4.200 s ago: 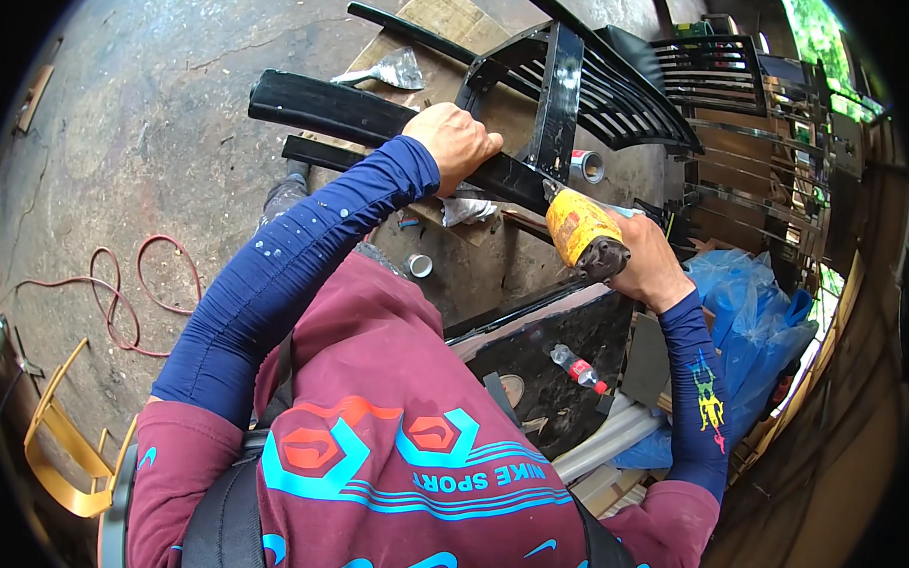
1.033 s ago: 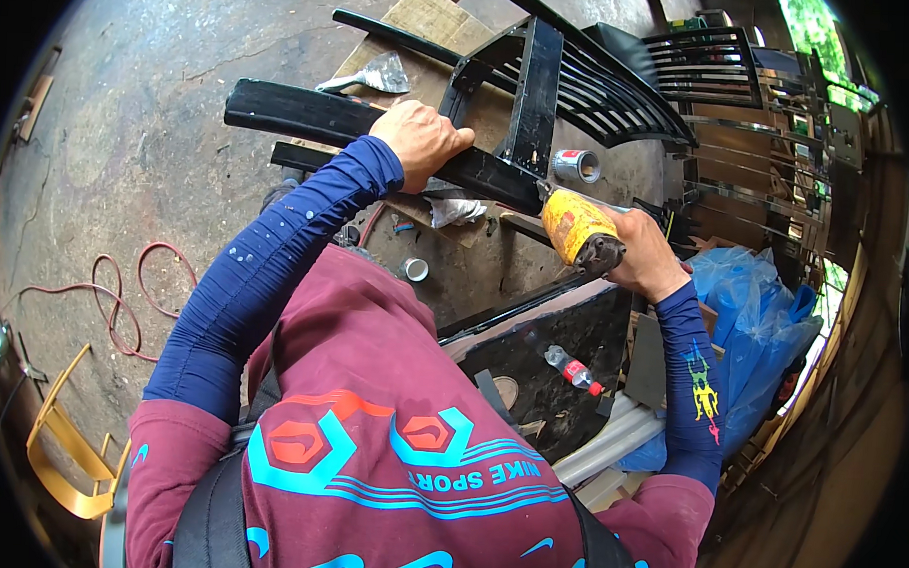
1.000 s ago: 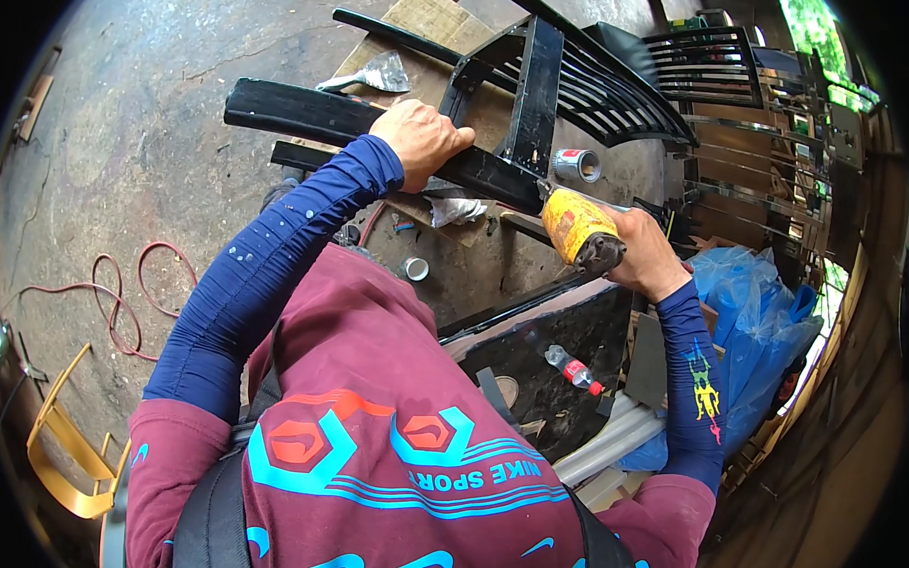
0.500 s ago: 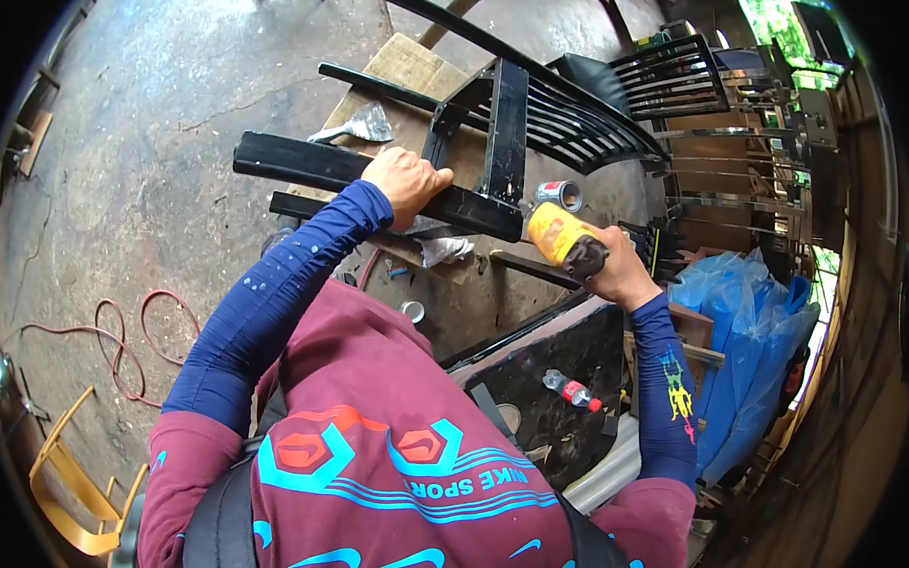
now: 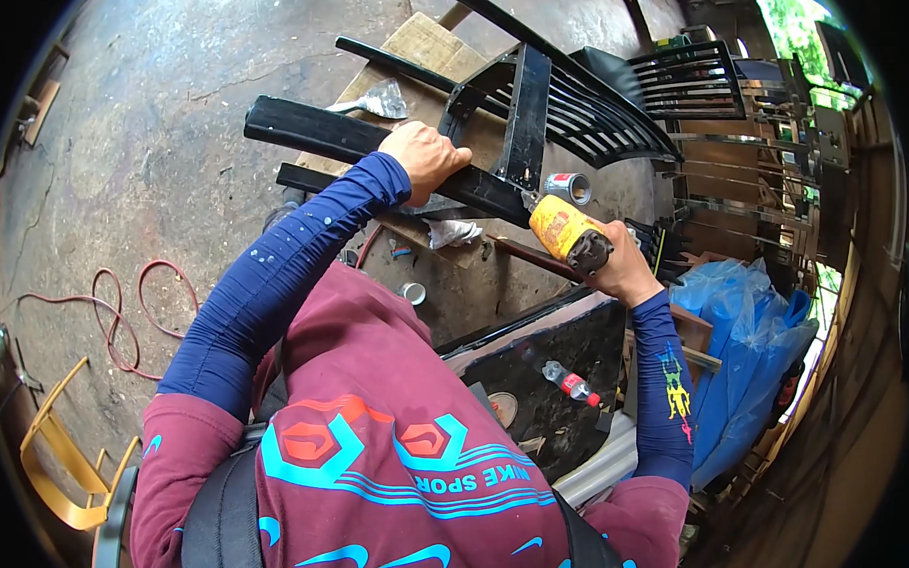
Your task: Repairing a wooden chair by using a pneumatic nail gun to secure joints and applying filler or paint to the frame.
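Note:
A black wooden chair (image 5: 529, 106) lies tipped over in front of me, its slatted back pointing away to the right. My left hand (image 5: 425, 161) is closed over a thick black leg or rail of it. With my right hand (image 5: 627, 268) I grip a yellow power drill (image 5: 560, 226) with a dark rear end. The drill's tip meets the chair near the joint of the rail and a crosspiece; the exact contact point is too small to make out. Beyond my left hand, a broad putty knife (image 5: 384, 99) rests on a wooden board (image 5: 420, 44).
An open tin (image 5: 568, 188) stands just past the drill. A crumpled white rag (image 5: 454, 233) and a small can (image 5: 412, 294) are nearer me. A plastic bottle (image 5: 571, 382) lies on a dark panel. Blue plastic sheeting (image 5: 738, 334) is at right, a red hose (image 5: 122, 333) at left.
The view has shifted slightly, so the chair appears a little further right. The drill has tilted a bit, and both hands keep their grips.

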Demonstrator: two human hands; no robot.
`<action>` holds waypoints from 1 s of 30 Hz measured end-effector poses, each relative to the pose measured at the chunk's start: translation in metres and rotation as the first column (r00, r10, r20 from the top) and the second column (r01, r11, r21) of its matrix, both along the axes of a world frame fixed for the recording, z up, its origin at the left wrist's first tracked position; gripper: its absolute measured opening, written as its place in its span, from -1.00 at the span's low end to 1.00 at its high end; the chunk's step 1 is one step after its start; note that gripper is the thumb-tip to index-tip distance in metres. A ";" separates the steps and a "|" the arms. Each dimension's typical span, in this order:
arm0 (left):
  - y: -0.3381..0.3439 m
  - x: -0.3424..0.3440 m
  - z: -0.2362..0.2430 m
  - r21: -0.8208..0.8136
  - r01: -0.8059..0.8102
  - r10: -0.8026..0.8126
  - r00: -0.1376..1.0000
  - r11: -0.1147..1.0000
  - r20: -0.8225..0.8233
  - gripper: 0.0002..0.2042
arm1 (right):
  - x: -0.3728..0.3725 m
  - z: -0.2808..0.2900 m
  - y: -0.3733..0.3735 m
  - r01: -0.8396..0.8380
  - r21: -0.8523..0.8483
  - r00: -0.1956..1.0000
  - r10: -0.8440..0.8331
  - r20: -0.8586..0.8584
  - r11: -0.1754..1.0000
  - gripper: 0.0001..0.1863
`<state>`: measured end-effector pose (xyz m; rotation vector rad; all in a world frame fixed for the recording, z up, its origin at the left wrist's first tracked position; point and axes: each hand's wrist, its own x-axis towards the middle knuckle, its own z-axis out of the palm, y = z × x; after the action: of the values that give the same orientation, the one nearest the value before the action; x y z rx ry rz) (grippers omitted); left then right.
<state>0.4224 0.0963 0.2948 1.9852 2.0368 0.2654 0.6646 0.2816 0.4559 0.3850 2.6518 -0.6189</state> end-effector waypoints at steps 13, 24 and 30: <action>0.000 0.001 0.002 -0.024 -0.041 0.042 0.999 0.999 0.007 -0.63 | -0.039 0.016 0.012 -0.086 -0.084 0.985 0.098 0.141 0.993 -0.63; 0.000 0.000 0.007 -0.050 -0.008 0.007 1.000 0.999 -0.027 -0.62 | -0.019 0.000 0.005 -0.099 0.143 0.994 0.091 0.066 0.985 -0.57; -0.001 0.001 -0.004 0.039 0.007 -0.008 1.000 0.999 0.027 -0.65 | -0.022 0.006 -0.022 -0.040 0.050 0.999 0.038 0.036 0.998 -0.58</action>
<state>0.4237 0.0950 0.2908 2.0001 2.0223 0.3308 0.6422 0.2594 0.4617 0.3547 2.6391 -0.5290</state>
